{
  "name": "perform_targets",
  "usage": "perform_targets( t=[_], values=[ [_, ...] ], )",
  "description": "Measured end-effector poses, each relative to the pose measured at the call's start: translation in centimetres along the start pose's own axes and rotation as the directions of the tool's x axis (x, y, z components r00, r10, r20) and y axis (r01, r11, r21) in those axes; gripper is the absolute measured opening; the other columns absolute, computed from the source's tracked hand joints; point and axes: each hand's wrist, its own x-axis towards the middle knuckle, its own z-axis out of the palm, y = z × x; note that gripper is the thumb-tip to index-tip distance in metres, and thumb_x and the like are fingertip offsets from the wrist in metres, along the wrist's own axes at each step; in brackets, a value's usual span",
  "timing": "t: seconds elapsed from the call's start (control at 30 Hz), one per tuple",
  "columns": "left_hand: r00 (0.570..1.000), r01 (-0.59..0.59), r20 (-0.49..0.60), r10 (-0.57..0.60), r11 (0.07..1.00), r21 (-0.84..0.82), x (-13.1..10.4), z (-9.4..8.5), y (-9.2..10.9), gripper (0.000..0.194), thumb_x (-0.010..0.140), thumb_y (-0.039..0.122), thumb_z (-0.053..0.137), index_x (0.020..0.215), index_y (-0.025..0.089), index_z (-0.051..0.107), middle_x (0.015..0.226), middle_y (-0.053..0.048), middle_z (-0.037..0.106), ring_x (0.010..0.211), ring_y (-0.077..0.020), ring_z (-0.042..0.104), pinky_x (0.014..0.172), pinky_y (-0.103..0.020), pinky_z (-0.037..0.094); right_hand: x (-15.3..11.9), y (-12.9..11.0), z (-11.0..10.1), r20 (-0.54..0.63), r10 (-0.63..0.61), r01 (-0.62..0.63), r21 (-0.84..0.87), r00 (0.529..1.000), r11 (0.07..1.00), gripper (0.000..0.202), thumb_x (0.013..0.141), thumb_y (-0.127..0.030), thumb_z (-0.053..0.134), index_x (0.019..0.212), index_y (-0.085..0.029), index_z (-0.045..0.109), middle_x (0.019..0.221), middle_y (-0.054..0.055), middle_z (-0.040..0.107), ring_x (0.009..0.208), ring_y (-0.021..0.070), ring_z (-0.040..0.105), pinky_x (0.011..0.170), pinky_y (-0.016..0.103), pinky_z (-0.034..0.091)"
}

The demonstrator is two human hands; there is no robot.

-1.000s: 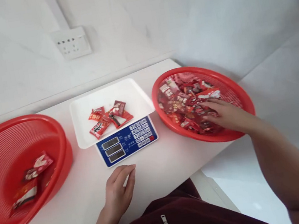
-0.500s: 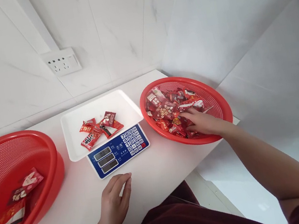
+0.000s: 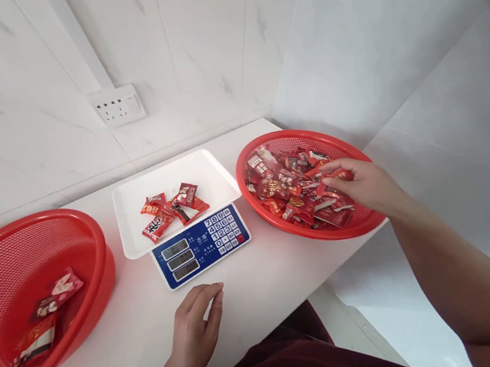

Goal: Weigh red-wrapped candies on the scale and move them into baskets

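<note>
My right hand (image 3: 362,182) is above the right side of a red perforated basket (image 3: 246,192), its thumb and fingers closed on a small red candy packet (image 3: 340,174). Under it lies a heap of red wrapped candies (image 3: 295,203). My left hand (image 3: 196,323) rests on the table in front of the scale, fingers loosely curled with the tips close to the thumb and nothing visible in them. On the white tray (image 3: 134,192) of the blue digital scale (image 3: 201,241) lie several red candy packets (image 3: 174,209); the display digits are hard to read.
Another red perforated basket (image 3: 98,258) stands at the left with a few wrapped candies (image 3: 46,317) on its bottom. A white tiled wall (image 3: 203,46) with a power socket (image 3: 119,106) rises behind the white table (image 3: 263,293). The table's front edge runs close to my body.
My right hand has lifted out of the candy heap and moved rightward, now with a red packet between its fingers. My left hand has kept its pose. The view has shifted slightly.
</note>
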Motion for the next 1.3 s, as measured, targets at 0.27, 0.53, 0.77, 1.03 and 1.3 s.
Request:
perform_targets(
  t=[0.27, 0.53, 0.77, 1.03, 1.3],
  values=[
    [0.891, 0.446, 0.335, -0.306, 0.729, -0.52, 1.6, 1.4, 2.8, 0.045, 0.082, 0.032, 0.061, 0.123, 0.02, 0.05, 0.108, -0.012, 0.063, 0.091, -0.0186, 0.064, 0.074, -0.031, 0.055, -7.2, -7.1, 7.4, 0.051, -0.317, 0.284, 0.326, 0.947, 0.902, 0.021, 0.078, -0.038, 0.059, 0.095, -0.028, 0.063, 0.097, 0.004, 0.066, 0.084, 0.0229, 0.065, 0.073, 0.036, 0.054],
    [0.755, 0.602, 0.325, -0.57, 0.406, -0.687, -0.3, 1.9, 1.7, 0.038, 0.077, 0.047, 0.064, 0.094, 0.014, 0.055, 0.081, -0.004, 0.06, 0.072, -0.0139, 0.059, 0.07, -0.031, 0.05, -11.8, -8.6, 15.3, 0.397, -0.431, 0.057, 0.679, 0.81, 0.732, 0.029, 0.086, -0.04, 0.051, 0.111, -0.026, 0.057, 0.109, 0.006, 0.064, 0.099, 0.023, 0.062, 0.086, 0.04, 0.052],
    [0.748, 0.66, 0.333, -0.574, 0.591, -0.464, -1.7, 0.6, 1.3, 0.028, 0.081, 0.039, 0.06, 0.094, 0.015, 0.061, 0.083, -0.003, 0.062, 0.074, -0.0135, 0.055, 0.071, -0.027, 0.045, -12.2, -6.6, 16.0, 0.609, -0.379, -0.143, 0.636, 0.697, 0.758, 0.039, 0.081, -0.044, 0.059, 0.114, -0.024, 0.055, 0.11, 0.007, 0.066, 0.098, 0.0225, 0.064, 0.083, 0.037, 0.054],
    [0.718, 0.696, 0.41, -0.563, 0.593, -0.405, -0.7, 1.1, 1.5, 0.026, 0.08, 0.037, 0.061, 0.094, 0.016, 0.056, 0.079, 0.0, 0.061, 0.07, -0.0115, 0.053, 0.065, -0.024, 0.043, -11.8, -6.7, 15.4, 0.449, -0.278, -0.067, 0.613, 0.849, 0.787, 0.028, 0.075, -0.044, 0.064, 0.092, -0.024, 0.057, 0.089, 0.005, 0.066, 0.081, 0.0212, 0.065, 0.072, 0.036, 0.055],
    [0.763, 0.646, 0.349, -0.544, 0.615, -0.453, 0.2, -0.3, 0.8, 0.016, 0.082, 0.03, 0.06, 0.086, 0.015, 0.056, 0.081, -0.004, 0.062, 0.075, -0.0142, 0.059, 0.07, -0.027, 0.046, -10.7, -6.0, 15.4, 0.486, -0.26, -0.198, 0.705, 0.835, 0.681, 0.025, 0.079, -0.043, 0.061, 0.096, -0.025, 0.055, 0.073, -0.001, 0.059, 0.058, 0.0145, 0.059, 0.056, 0.031, 0.053]
  ],
)
